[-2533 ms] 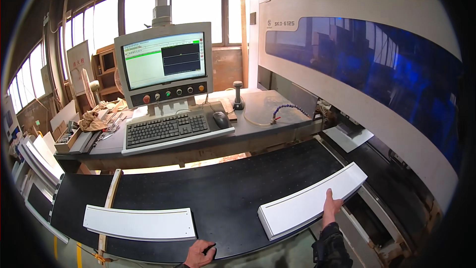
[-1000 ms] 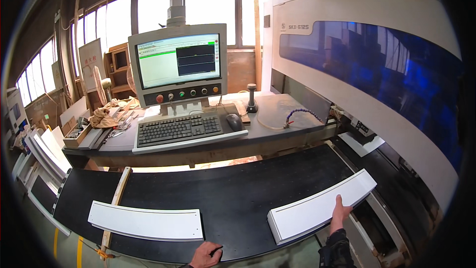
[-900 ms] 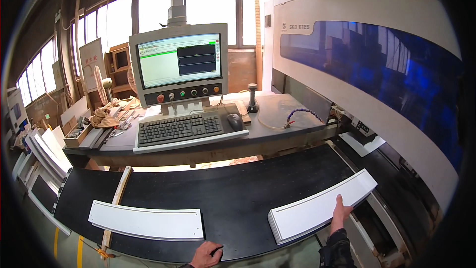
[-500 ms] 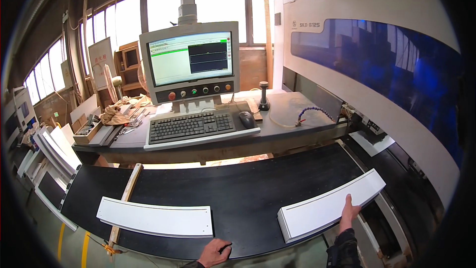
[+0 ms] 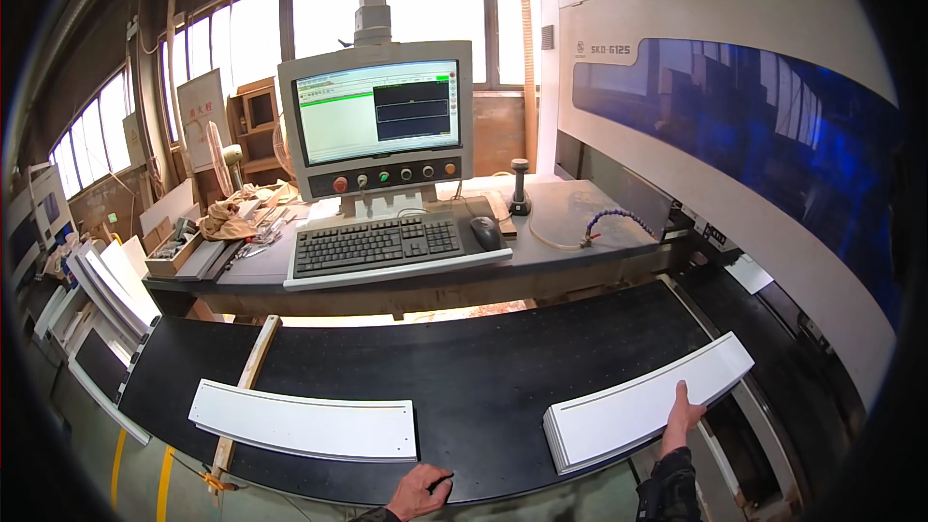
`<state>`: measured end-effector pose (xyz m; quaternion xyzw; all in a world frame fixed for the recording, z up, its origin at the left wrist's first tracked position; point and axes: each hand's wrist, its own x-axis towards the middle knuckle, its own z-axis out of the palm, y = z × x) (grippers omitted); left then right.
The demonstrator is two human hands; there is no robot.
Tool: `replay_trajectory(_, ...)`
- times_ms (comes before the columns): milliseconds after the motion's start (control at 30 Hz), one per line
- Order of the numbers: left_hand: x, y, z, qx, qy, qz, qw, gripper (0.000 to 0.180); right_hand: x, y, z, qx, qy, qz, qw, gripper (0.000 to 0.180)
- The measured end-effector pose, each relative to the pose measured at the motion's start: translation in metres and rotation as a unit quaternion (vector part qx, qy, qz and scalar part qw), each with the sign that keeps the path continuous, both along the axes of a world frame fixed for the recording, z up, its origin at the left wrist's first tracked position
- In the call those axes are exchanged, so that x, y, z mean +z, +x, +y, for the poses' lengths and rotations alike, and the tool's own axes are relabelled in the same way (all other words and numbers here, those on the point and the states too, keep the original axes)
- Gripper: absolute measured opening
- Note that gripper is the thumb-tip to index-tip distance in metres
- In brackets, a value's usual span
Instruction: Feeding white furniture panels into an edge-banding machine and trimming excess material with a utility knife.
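Note:
My right hand point(image 5: 684, 413) is at the near edge of a stack of white curved panels point(image 5: 638, 406) on the right of the black table. Its thumb lies on the top panel, and the other fingers go over the near edge, partly hidden. At the table's near edge rests my left hand point(image 5: 420, 491), its fingers curled; whatever they may hold is hidden. Just beyond it lies a second, lower stack of white curved panels point(image 5: 304, 420), with small holes at its ends and a wooden strip point(image 5: 256, 358) running beneath.
Behind the black table point(image 5: 464, 358) stand a monitor point(image 5: 377, 116) with buttons, a keyboard point(image 5: 377, 244), a mouse point(image 5: 485, 231) and a handheld scanner point(image 5: 519, 188). A large white machine point(image 5: 677, 87) with a blue window fills the right. More panels point(image 5: 106, 300) lean at left.
A white panel on the machine's bed at right has slid away, deeper under the machine, and less of it shows. Drawn lines on the monitor differ. Both hands stay in place.

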<state>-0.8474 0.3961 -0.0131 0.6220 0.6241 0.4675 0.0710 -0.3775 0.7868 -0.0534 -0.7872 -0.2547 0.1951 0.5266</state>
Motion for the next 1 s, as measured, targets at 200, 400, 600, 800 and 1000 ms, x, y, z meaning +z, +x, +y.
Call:
replay_trajectory(200,-0.004,-0.003,0.000,-0.004,0.013,0.003,1.000,0.014,0.004,0.000,-0.004,0.015,0.023,-0.011,1.000,0.095)
replay_trajectory(400,0.002,-0.001,-0.002,-0.006,0.007,-0.004,1.000,0.014,0.003,-0.001,-0.006,0.028,0.049,0.002,0.998,0.089)
replay_trajectory(600,-0.002,-0.003,-0.001,0.000,0.005,-0.009,1.000,0.013,0.007,0.000,-0.006,0.032,0.036,0.000,0.999,0.088)
replay_trajectory(800,-0.004,-0.004,-0.001,-0.001,-0.003,-0.012,1.000,0.012,0.015,-0.008,-0.009,0.047,0.038,0.006,0.998,0.091)
replay_trajectory(1000,-0.005,-0.005,-0.001,-0.005,-0.003,0.000,1.000,0.014,0.000,0.001,-0.003,0.029,0.043,0.005,0.999,0.087)
